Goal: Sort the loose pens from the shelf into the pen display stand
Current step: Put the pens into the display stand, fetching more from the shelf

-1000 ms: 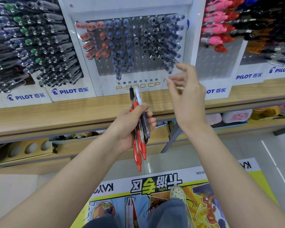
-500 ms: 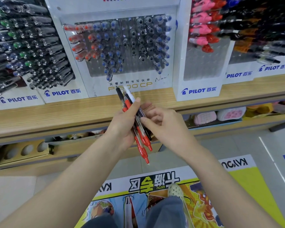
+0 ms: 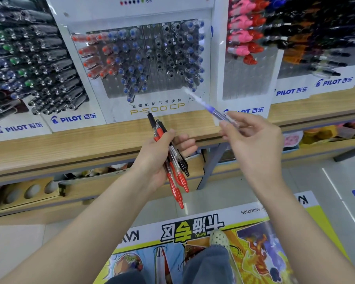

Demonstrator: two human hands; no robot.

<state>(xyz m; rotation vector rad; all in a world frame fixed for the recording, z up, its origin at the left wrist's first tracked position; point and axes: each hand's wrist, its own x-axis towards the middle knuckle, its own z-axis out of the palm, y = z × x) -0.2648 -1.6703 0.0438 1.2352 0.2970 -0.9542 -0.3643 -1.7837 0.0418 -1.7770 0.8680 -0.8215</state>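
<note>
My left hand (image 3: 160,158) grips a bundle of red and black pens (image 3: 173,171), their tips pointing up toward the shelf. My right hand (image 3: 252,140) pinches a single blue pen (image 3: 209,108), blurred by motion, its tip aimed up-left at the lower right corner of the pen display stand (image 3: 139,64). The stand holds rows of red, blue and black pens, with open slots along its bottom rows and down a middle column.
More PILOT displays stand to the left (image 3: 29,58) and right (image 3: 248,37) on the wooden shelf (image 3: 70,146). A lower shelf holds pencil cases (image 3: 291,138). A floor poster (image 3: 193,242) and my shoe (image 3: 219,237) are below.
My right hand came down to the bundle in my left hand, pulled the blue pen out, and has lifted it up and right toward the stand. The bundle tilted slightly.
</note>
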